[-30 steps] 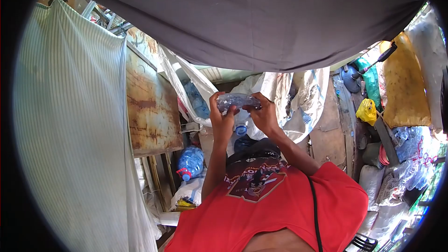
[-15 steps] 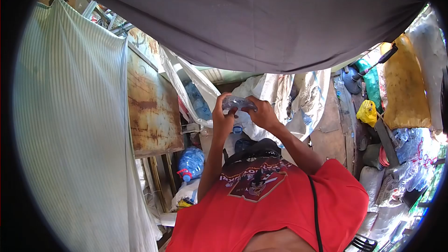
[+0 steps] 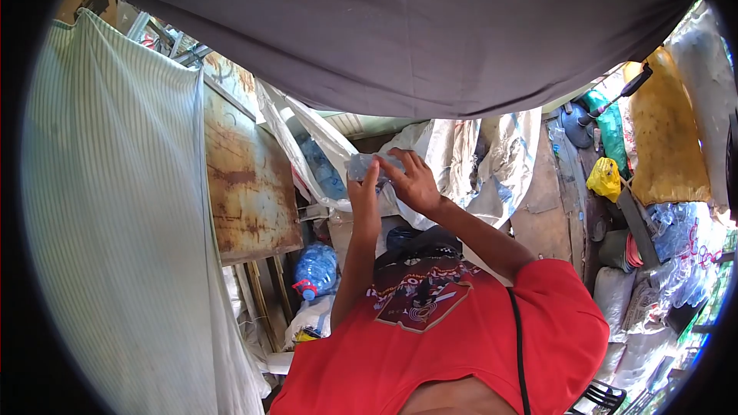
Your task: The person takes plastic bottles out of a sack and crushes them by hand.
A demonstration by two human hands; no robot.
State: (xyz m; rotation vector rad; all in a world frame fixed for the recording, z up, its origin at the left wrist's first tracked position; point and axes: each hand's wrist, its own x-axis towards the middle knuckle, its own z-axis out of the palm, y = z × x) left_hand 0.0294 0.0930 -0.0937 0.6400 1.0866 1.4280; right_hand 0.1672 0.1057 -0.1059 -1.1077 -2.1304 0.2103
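A clear, crumpled-looking plastic bottle (image 3: 360, 164) is held up in front of my chest. My left hand (image 3: 364, 190) grips it from below, thumb pointing up along its near side. Fingers of my right hand (image 3: 416, 184) are at the bottle's right end, bent and partly spread; whether they grip or only touch it I cannot tell. Beyond both hands hangs an open white sack (image 3: 338, 155), with clear blue-tinted bottles (image 3: 323, 169) inside. Another pale sack (image 3: 516, 155) hangs to the right, its contents mostly hidden.
A large blue water bottle (image 3: 316, 267) with a red handle lies at lower left. A rusty metal panel (image 3: 250, 177) and a striped curtain (image 3: 123, 207) stand left. Dark cloth (image 3: 415, 31) hangs overhead. At right are a yellow bag (image 3: 604, 178) and bagged bottles (image 3: 680, 253).
The bottle has shifted left and turned in my hands. My right hand has rolled over so its back shows more, its fingers now higher. A blue-capped bottle neck below is no longer visible.
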